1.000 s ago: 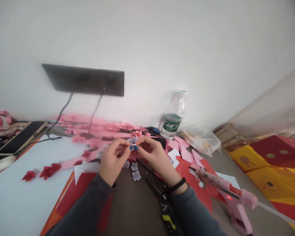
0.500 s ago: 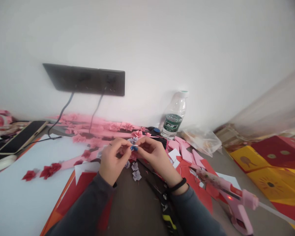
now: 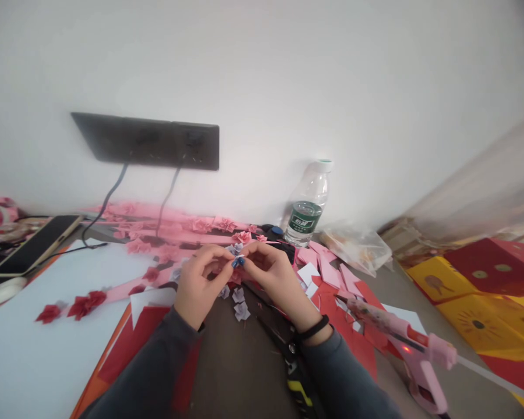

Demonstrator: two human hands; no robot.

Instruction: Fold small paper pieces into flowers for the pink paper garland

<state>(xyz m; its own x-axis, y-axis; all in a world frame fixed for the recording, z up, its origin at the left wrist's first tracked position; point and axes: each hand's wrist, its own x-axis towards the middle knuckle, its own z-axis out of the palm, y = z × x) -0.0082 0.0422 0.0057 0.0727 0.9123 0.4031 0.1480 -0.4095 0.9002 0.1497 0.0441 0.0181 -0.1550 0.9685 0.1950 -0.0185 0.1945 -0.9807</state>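
My left hand (image 3: 203, 282) and my right hand (image 3: 273, 276) meet over the middle of the table, thumbs and forefingers pinched together. Between the fingertips is a small pale lavender paper piece (image 3: 240, 256), mostly covered by the fingers; its exact shape is unclear. Both thumbnails are blue. Just below the hands lie several small lavender paper flowers (image 3: 241, 311). Beneath my right forearm rests a black tool with yellow on its handle (image 3: 299, 387), apparently scissors. Right of it, a pink glue gun (image 3: 399, 334) lies with a red light lit.
Pink strips with paper flowers (image 3: 201, 224) run along the wall. A water bottle (image 3: 304, 215) and a plastic bag (image 3: 358, 250) stand behind cut paper (image 3: 329, 273). White sheets (image 3: 21, 343) and a phone (image 3: 37, 244) lie left; yellow-and-red boxes (image 3: 475, 320) sit right.
Both hands keep pinching the paper piece, with only a slight shift of the fingertips. The whole view has moved a little; nothing else visibly differs.
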